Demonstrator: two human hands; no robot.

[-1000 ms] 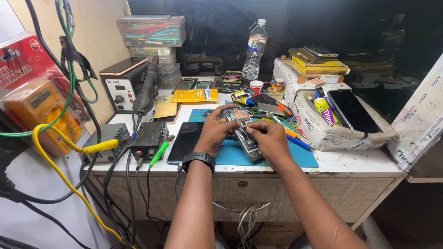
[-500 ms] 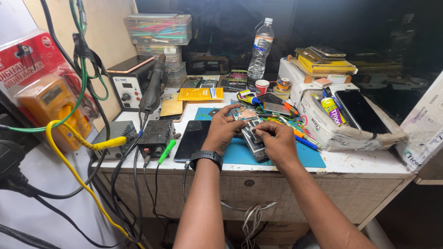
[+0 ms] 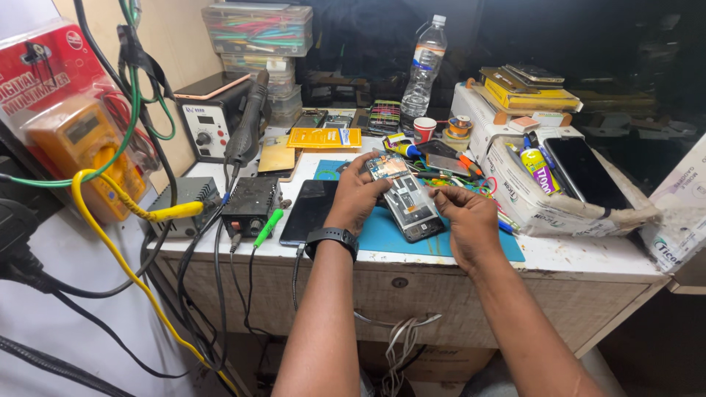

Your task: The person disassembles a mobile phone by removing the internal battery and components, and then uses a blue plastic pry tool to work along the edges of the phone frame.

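An opened smartphone [image 3: 407, 200] with its back off and inner boards showing lies tilted over a blue work mat [image 3: 401, 237]. My left hand [image 3: 358, 192], with a black watch on the wrist, grips the phone's upper left end. My right hand [image 3: 465, 217] sits at the phone's right side, thumb and fingers pinched close near its edge; whether it holds a small tool is too small to tell. A dark phone screen [image 3: 309, 212] lies flat just left of my left wrist.
A hot-air rework station [image 3: 213, 121] and a small black box [image 3: 251, 204] stand at the left with hanging cables. A water bottle [image 3: 424, 62], a red cup [image 3: 424, 129], a yellow card [image 3: 323, 137] and a torn carton [image 3: 548, 198] of tubes and a phone crowd the back and right.
The view has shifted and the bench sits closer. My right hand has drawn back slightly to the phone's right edge; my left hand still grips the upper end.
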